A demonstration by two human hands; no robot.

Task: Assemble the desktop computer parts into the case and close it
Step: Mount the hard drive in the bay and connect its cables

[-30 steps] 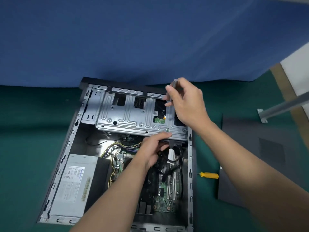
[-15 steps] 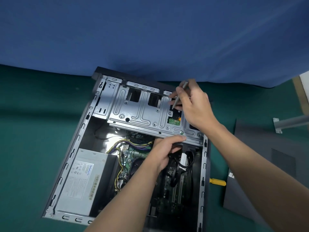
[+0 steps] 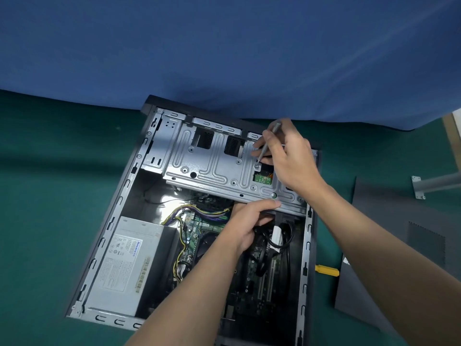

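The open computer case (image 3: pixel 113 216) lies flat on the green mat. Its silver drive cage (image 3: pixel 207 168) spans the far end. My right hand (image 3: pixel 289 161) pinches a slim grey screwdriver (image 3: pixel 268 143), whose tip stands on a screw (image 3: pixel 257 166) in the cage's right part. My left hand (image 3: pixel 249 221) grips the cage's near edge from below, thumb on top of the edge. Inside sit the grey power supply (image 3: pixel 124 260), the green motherboard (image 3: pixel 199 228) with coloured wires, and black cables (image 3: pixel 277 240) under the cage.
The dark side panel (image 3: pixel 399 245) lies on the mat to the right of the case. A yellow-handled screwdriver (image 3: pixel 326 270) rests between case and panel. A metal table leg (image 3: pixel 434 184) stands at far right. Blue cloth (image 3: pixel 224 46) hangs behind the case.
My view has shifted, so the case sits further right and lower. My right hand has tilted the grey screwdriver down until its tip meets the screw. My left hand keeps its hold.
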